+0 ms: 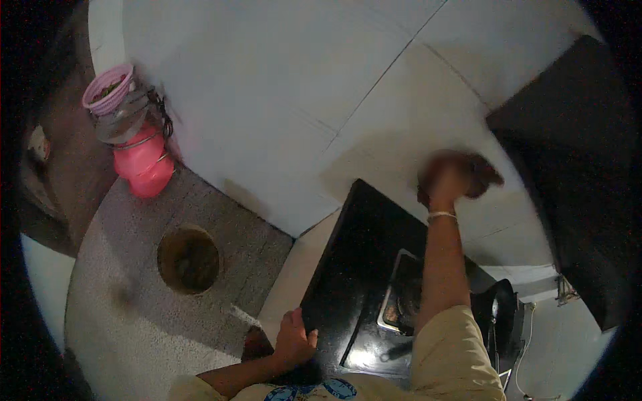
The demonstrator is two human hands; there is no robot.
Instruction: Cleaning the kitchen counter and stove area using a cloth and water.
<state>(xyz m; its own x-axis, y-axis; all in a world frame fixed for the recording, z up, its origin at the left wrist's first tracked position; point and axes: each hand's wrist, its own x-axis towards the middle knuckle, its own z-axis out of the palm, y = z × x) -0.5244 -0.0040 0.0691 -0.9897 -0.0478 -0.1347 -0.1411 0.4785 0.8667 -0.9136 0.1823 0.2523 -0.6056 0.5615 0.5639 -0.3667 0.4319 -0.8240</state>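
Observation:
Over the tiled wall my right hand is stretched out, on a dark reddish cloth that it presses or holds near the wall; the hand is blurred. A band circles that wrist. With bent fingers, my left hand rests on the edge of the black countertop. A stove with a metal-framed burner lies partly hidden beneath my right forearm.
Pink pots or jugs and a pink basket stand at the left by the wall. A round brown container is on the grey floor. A dark cabinet or panel juts in at the right, above a black pan.

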